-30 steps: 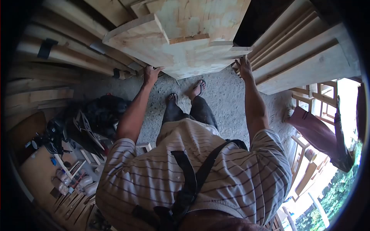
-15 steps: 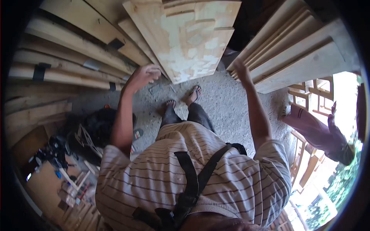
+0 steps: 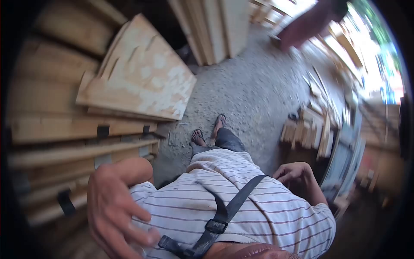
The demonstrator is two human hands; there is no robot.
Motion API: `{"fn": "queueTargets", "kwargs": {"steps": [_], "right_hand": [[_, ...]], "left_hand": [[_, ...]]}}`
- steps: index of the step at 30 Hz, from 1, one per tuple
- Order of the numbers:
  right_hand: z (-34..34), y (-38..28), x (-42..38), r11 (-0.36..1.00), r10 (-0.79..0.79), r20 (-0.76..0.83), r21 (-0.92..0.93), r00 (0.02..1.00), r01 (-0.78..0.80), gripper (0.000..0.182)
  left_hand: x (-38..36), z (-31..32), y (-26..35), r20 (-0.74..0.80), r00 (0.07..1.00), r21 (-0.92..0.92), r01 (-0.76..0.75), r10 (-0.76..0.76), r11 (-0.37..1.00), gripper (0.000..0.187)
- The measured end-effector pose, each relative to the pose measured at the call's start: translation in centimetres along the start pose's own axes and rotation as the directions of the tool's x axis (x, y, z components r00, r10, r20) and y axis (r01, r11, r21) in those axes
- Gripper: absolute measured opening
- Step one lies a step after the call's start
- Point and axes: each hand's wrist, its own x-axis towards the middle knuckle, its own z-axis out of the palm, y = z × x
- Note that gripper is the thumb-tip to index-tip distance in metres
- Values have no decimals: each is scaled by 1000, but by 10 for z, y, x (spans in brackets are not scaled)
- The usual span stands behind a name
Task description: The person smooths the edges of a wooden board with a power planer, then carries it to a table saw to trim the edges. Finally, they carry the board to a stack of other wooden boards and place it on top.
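Has left hand (image 3: 118, 211) spread, right hand (image 3: 297, 173) curled beside striped shirt (image 3: 276, 203), cannot tell how tightly; well apart from blotchy wooden panel (image 3: 148, 82).

The left hand (image 3: 116, 203), blurred, has its fingers loosely bent and spread in front of the striped shirt (image 3: 181, 194), with the lower end of a dark strap (image 3: 235, 200) just right of their tips and long planks (image 3: 82, 129) beyond them. Farther past those fingers leans a patchy wooden panel (image 3: 148, 82). The right hand (image 3: 297, 172) is curled, its fingers near the shirt's side, with short wood pieces (image 3: 304, 134) beyond them and, much farther off, another person's reddish garment (image 3: 304, 26).
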Motion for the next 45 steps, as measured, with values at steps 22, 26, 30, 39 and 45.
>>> {"fn": "queueTargets", "kwargs": {"steps": [22,26,30,39,45], "right_hand": [[461,387,178,205,-320,-854,361,411,910,67],[500,407,146,77,-262,-898,346,354,935,67],[522,434,142,6,-119,-942,314,312,949,65],[489,520,125,44,459,-806,442,375,896,63],[469,576,114,-198,661,-487,620,571,759,62]], "left_hand": [[232,382,-280,-41,593,-941,-294,804,169,18],[249,487,-325,-290,725,-910,-410,625,54,19],[229,618,-374,-366,930,-898,-362,33,249,21],[289,923,-366,-198,846,-618,285,496,-733,14],[348,1041,-411,-311,751,-585,332,582,-740,30]]}}
